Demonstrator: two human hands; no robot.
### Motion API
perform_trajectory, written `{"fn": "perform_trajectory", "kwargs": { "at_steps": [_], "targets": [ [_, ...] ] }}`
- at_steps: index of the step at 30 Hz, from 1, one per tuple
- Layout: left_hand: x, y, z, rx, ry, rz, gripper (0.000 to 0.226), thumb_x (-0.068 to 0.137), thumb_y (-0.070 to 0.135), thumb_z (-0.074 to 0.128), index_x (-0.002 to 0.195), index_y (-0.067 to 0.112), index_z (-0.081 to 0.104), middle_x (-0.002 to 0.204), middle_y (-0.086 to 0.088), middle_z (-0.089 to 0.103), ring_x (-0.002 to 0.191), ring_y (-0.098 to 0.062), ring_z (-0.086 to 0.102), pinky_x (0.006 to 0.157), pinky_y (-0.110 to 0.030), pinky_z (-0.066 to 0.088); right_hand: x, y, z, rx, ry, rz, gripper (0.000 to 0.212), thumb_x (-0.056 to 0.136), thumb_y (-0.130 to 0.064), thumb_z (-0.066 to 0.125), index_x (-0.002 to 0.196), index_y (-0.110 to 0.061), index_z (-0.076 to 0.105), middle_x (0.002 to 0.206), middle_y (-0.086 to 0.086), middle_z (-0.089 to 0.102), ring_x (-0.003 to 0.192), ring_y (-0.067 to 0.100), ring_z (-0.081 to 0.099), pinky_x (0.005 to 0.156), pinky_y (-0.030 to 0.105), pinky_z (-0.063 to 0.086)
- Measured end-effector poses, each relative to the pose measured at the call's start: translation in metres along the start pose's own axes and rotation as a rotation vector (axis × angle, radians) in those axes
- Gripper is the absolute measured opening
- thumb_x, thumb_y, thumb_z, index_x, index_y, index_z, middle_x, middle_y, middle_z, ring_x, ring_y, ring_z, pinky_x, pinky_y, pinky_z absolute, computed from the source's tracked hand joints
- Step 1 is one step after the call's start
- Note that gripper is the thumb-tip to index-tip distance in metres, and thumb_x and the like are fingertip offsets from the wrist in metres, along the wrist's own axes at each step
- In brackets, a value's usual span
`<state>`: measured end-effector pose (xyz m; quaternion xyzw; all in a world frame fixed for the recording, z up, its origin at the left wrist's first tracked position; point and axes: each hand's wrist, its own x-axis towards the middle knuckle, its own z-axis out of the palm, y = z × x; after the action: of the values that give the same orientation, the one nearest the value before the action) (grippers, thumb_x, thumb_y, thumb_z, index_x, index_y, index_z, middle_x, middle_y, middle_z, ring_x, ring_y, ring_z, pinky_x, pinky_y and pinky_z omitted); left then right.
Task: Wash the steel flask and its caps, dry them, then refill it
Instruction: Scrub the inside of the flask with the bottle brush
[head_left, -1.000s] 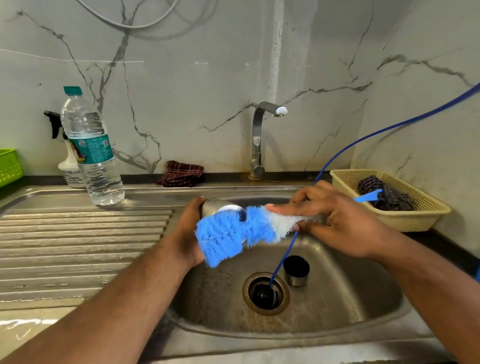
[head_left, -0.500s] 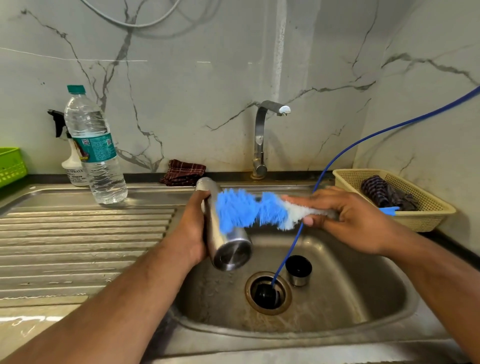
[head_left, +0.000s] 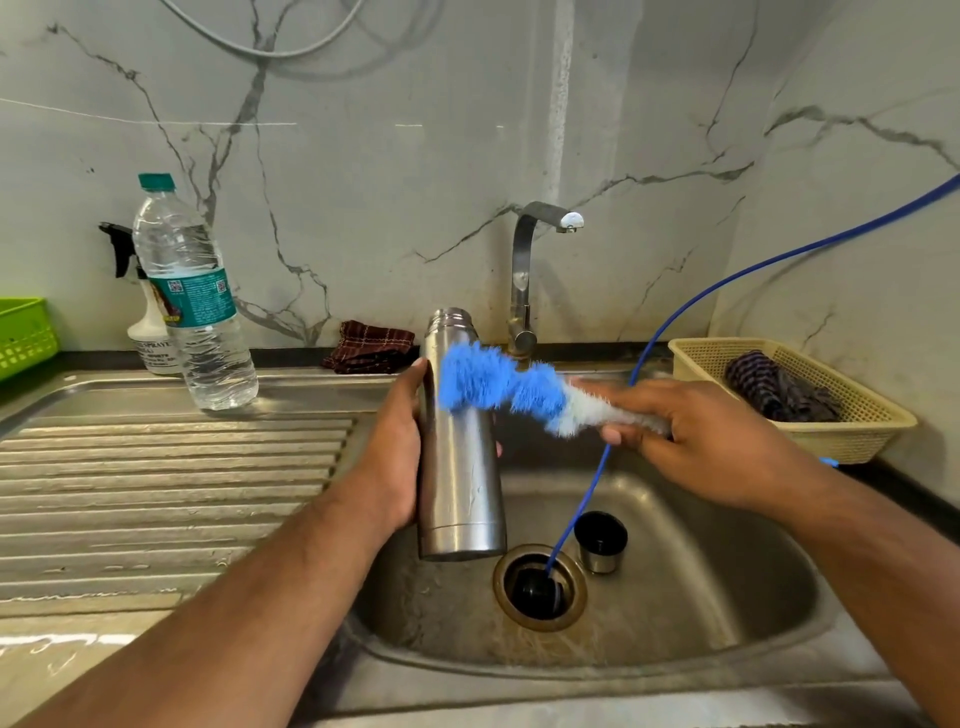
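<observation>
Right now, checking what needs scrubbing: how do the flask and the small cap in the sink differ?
The flask is tall, gripped upright over the sink by the left hand; the cap is short, standing untouched by the drain. The brush in the right hand touches the flask, not the cap. Both have steel walls.

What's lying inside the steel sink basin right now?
A small steel cup-shaped cap stands beside the drain, and a thin blue hose runs into the drain. The upright steel flask in the left hand hides part of the steel sink basin behind it.
</observation>
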<state>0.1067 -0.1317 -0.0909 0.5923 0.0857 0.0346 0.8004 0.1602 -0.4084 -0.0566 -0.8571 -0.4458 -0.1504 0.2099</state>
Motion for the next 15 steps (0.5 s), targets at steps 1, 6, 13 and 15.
{"fn": "perform_trajectory", "kwargs": {
  "at_steps": [1, 6, 13, 15],
  "targets": [
    [-0.001, 0.000, -0.001, -0.009, -0.018, -0.001, 0.067, 0.097, 0.068, 0.040, 0.121, 0.012, 0.068, 0.090, -0.016, 0.077, 0.074, -0.027, 0.075, 0.072, -0.036, 0.057, -0.002, -0.001, 0.000, 0.016, -0.059, -0.016, 0.062, 0.096, -0.035, 0.067, 0.134, -0.075, 0.039, 0.113, -0.027, 0.066, 0.096, -0.009, 0.060, 0.081, 0.019, 0.049],
    [0.000, -0.001, -0.001, 0.018, -0.032, 0.013, 0.076, 0.096, 0.073, 0.038, 0.122, 0.009, 0.069, 0.102, -0.021, 0.073, 0.080, -0.031, 0.072, 0.078, -0.040, 0.057, -0.001, 0.001, -0.010, 0.003, 0.021, 0.040, 0.070, 0.095, -0.033, 0.069, 0.130, -0.081, 0.032, 0.109, -0.045, 0.060, 0.094, -0.019, 0.057, 0.081, 0.011, 0.045],
    [0.003, -0.004, -0.001, 0.018, -0.034, 0.021, 0.072, 0.096, 0.074, 0.038, 0.124, 0.016, 0.070, 0.100, -0.019, 0.076, 0.083, -0.031, 0.073, 0.080, -0.042, 0.057, -0.002, -0.001, -0.010, -0.020, -0.014, 0.044, 0.071, 0.094, -0.034, 0.070, 0.130, -0.082, 0.031, 0.105, -0.049, 0.057, 0.090, -0.017, 0.058, 0.072, 0.015, 0.044],
    [0.001, -0.003, 0.000, -0.011, -0.024, 0.014, 0.068, 0.095, 0.073, 0.039, 0.122, 0.018, 0.070, 0.100, -0.018, 0.077, 0.085, -0.031, 0.073, 0.077, -0.041, 0.055, -0.003, -0.002, -0.010, 0.010, -0.062, 0.036, 0.072, 0.093, -0.033, 0.071, 0.129, -0.082, 0.032, 0.102, -0.043, 0.062, 0.091, -0.014, 0.059, 0.072, 0.013, 0.044]
  ]
}}
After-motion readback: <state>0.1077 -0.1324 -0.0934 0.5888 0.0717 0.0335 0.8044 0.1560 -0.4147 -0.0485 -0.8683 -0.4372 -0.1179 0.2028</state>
